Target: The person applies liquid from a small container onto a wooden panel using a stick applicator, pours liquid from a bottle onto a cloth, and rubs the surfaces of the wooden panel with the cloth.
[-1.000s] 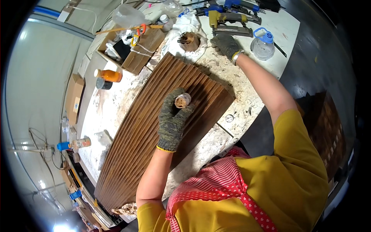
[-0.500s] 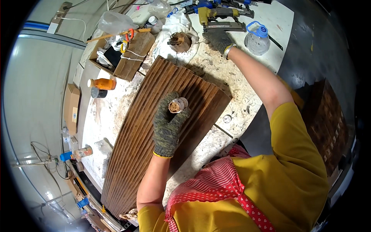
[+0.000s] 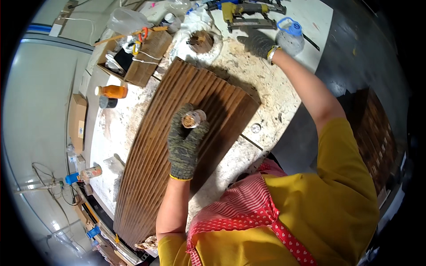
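My left hand, in a dark grey-green knit glove, is closed around a small round container with a pale side and crumbly brown stuff at its open end. It is over a long stack of ridged brown wooden strips or slats, which tapers toward the lower left. My right hand, gloved too, reaches far across the table with fingers stretched out and nothing seen in them. It lies just below a yellow and black nail gun and beside a clear plastic jug with a blue handle.
A stained brown pot stands on white cloth. Left of it are a cardboard box with orange-handled scissors, an orange bottle and a dark-lidded jar. The white worktable is smeared brown.
My right hand has shifted right, away from the nail gun's front and closer to the jug. The left hand keeps hold of the container. The whole view has moved slightly.
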`<state>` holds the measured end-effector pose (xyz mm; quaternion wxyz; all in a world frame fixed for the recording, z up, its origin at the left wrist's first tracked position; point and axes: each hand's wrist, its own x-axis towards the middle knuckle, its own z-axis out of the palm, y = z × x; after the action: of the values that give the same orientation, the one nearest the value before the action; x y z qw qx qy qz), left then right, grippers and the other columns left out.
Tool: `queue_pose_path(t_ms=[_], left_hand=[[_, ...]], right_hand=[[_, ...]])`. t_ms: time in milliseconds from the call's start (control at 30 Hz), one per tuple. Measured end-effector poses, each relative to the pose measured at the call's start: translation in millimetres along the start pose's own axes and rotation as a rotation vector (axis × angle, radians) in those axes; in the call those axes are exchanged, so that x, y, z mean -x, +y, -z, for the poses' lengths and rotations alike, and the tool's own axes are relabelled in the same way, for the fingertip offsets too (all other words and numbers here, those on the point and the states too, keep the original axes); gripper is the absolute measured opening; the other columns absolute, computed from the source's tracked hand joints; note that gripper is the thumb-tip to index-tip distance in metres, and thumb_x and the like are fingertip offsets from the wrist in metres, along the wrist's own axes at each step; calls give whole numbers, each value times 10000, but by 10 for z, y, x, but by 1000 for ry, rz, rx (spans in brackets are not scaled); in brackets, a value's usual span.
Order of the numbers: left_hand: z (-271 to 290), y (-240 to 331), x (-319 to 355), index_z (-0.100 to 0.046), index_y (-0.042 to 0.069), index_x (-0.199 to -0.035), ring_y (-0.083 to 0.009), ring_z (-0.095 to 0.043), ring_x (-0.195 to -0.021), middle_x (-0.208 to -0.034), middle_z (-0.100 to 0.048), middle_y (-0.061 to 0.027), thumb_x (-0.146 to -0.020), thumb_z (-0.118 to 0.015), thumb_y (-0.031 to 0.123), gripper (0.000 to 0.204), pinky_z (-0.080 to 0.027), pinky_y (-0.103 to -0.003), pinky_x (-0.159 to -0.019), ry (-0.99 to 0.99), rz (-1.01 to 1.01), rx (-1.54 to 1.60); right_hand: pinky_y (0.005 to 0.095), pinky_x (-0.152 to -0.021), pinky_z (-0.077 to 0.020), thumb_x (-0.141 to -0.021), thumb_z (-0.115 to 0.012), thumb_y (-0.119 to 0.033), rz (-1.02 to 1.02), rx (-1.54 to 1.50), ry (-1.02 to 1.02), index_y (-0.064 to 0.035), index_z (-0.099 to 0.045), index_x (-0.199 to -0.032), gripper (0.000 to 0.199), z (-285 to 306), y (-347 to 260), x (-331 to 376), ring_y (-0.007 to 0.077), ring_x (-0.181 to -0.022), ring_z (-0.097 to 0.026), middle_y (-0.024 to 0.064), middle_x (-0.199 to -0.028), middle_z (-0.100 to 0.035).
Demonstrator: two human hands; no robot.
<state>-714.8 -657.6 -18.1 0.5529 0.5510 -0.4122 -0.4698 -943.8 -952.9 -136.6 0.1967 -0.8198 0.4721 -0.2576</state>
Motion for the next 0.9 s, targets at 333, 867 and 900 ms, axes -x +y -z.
queue_pose_path(t_ms=[333,867,900], left_hand=[[-73,-64,189,-497,23,-1295,-170,-562,-1089,-1231,-554,-78,-823,-667,-75,512,-500,-309,-926,41,28,28],[-255,-216,705,-512,6,-1291,-152,-566,-1094,-1183,-597,-72,-822,-731,47,519,-465,-306,-967,-194,80,-98],[-265,-221,721,-512,6,-1291,-152,-566,-1094,-1183,-597,-72,-822,-731,47,519,-465,-306,-967,-186,87,-100]], right_hand=[[392,-852,-467,-831,-645,-414,101,181,-417,-119,-583,-1195,472,507,-1208,2239,270,-1003,-565,68,-1033,-598],[350,-910,-468,-835,-694,-79,117,-578,-248,-39,-587,-1183,366,833,-1849,2151,251,-1054,-570,114,-1089,-586],[356,-918,-470,-837,-688,-58,278,-570,-212,-29,-590,-1185,362,858,-1909,2125,251,-1045,-575,101,-1064,-576]])
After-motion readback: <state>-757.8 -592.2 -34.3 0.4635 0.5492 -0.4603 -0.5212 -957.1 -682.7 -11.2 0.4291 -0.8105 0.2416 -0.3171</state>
